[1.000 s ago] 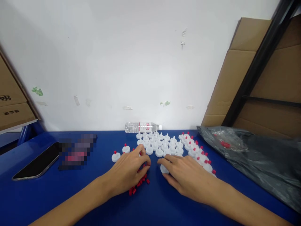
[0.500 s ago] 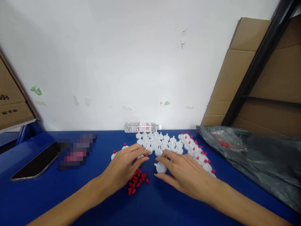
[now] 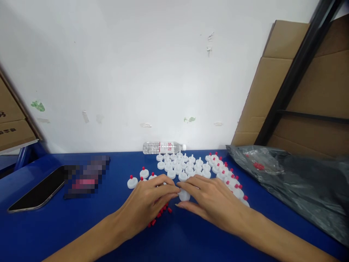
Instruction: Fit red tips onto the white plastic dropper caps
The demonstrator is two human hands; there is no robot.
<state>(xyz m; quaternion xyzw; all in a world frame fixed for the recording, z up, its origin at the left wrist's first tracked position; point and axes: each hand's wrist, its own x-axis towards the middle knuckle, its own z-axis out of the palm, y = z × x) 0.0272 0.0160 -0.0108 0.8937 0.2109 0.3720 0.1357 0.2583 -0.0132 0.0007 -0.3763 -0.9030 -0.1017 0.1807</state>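
Observation:
My right hand (image 3: 211, 193) grips a white spouted bottle cap (image 3: 184, 195) between thumb and fingers, tilted with its spout side toward the left. Against that side press the pinched thumb and fingertips of my left hand (image 3: 155, 194). The small red tip cap in them is hidden now, though red showed there a moment ago. Below my left hand lies a pile of loose red tip caps (image 3: 159, 215), partly covered by it. Behind both hands stand several white spouted caps (image 3: 171, 174) with bare spouts.
White caps with red tips (image 3: 132, 182) stand at left, and more white caps with red tips (image 3: 228, 177) form rows at right. A water bottle (image 3: 163, 147) lies by the wall. A phone (image 3: 38, 189) rests at left; a dark plastic bag (image 3: 294, 182) covers the right side.
My left hand has moved right, bringing its pinched fingertips to the white spouted cap. The cap in my right hand has shifted slightly left. The view has turned a little.

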